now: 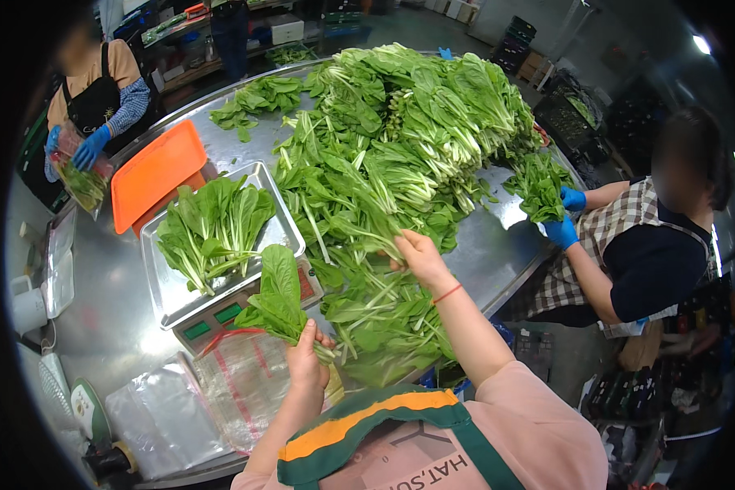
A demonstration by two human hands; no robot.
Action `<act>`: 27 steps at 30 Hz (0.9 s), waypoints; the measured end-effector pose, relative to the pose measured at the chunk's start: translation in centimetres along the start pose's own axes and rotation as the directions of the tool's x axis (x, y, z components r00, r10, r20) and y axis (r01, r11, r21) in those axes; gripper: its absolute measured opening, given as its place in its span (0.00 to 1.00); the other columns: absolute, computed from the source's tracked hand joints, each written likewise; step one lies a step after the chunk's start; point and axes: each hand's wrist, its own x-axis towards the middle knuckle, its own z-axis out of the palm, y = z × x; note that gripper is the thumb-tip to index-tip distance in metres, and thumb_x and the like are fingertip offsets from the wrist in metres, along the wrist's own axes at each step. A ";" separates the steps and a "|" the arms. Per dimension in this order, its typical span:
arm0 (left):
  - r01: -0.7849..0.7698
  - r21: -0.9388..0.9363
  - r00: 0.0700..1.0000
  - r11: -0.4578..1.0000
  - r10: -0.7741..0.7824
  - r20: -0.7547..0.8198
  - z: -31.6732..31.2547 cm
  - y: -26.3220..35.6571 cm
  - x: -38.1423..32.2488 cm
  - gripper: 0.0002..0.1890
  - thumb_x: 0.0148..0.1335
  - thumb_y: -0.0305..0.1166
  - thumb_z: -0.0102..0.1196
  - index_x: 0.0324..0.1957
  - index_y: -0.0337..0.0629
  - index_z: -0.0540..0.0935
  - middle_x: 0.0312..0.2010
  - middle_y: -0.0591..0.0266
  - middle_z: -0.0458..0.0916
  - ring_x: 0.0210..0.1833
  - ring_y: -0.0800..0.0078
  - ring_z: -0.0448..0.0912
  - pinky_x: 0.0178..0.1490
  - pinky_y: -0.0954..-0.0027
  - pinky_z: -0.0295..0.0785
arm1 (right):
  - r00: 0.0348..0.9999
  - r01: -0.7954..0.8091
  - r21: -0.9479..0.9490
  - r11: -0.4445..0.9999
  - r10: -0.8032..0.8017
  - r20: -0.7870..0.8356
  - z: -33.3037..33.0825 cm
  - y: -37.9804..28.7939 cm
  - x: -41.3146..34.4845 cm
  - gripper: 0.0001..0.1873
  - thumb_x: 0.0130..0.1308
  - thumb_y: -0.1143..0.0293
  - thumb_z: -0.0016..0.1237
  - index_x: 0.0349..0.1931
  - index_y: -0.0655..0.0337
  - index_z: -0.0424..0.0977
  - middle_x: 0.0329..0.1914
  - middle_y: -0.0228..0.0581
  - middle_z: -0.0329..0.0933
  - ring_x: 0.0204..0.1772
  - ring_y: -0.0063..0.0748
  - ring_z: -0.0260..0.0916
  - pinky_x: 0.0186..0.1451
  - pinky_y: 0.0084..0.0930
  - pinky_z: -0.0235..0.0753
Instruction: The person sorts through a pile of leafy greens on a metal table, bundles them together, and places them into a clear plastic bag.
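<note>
My left hand (309, 355) grips a small bunch of leafy greens (278, 294) by the stalks, leaves pointing up, in front of the scale. Over the loose greens, my right hand (419, 257) pinches the stalk end of more leafy greens (358, 229), which are blurred. A metal tray (292, 229) rests on a digital scale (211, 324) with green displays. On the tray lies a spread bundle of greens (214, 226). Beyond my right hand rises a large heap of greens (429, 122); loose leaves (386, 324) cover the table nearer to me.
An orange plastic tray (159, 171) stands behind the scale. Clear plastic bags (162, 416) and a woven sack (245, 380) lie at the front left of the metal table (104, 288). A co-worker (631, 245) at right holds greens; another (101, 104) at far left holds a filled bag.
</note>
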 end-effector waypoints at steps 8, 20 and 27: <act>-0.008 0.007 1.000 1.000 0.008 0.010 0.6 -0.4 -0.1 0.09 0.59 0.29 0.55 0.35 0.43 0.68 0.21 0.65 0.68 0.21 0.73 0.68 0.27 0.68 0.68 | 0.982 -0.047 0.093 0.994 0.029 0.188 -5.4 0.6 -5.7 0.12 0.67 0.66 0.41 0.41 0.63 0.73 0.33 0.40 0.78 0.27 0.22 0.71 0.30 0.19 0.72; -0.036 0.074 0.999 0.997 0.035 0.021 1.4 0.0 -1.1 0.08 0.60 0.28 0.54 0.35 0.43 0.68 0.20 0.65 0.67 0.22 0.73 0.68 0.29 0.68 0.68 | 0.879 -0.073 -0.958 0.278 -0.435 -0.193 1.1 -1.7 9.8 0.18 0.54 0.62 0.54 0.41 0.64 0.73 0.40 0.49 0.72 0.46 0.48 0.71 0.48 0.41 0.72; -0.080 0.050 0.996 0.996 0.082 -0.025 -0.2 0.5 -0.4 0.08 0.61 0.30 0.54 0.30 0.42 0.69 0.21 0.66 0.67 0.22 0.74 0.67 0.29 0.67 0.68 | 0.754 0.330 -0.720 0.610 -0.630 -0.188 -2.7 -1.6 8.9 0.11 0.53 0.71 0.52 0.37 0.65 0.76 0.34 0.46 0.76 0.34 0.41 0.75 0.38 0.33 0.75</act>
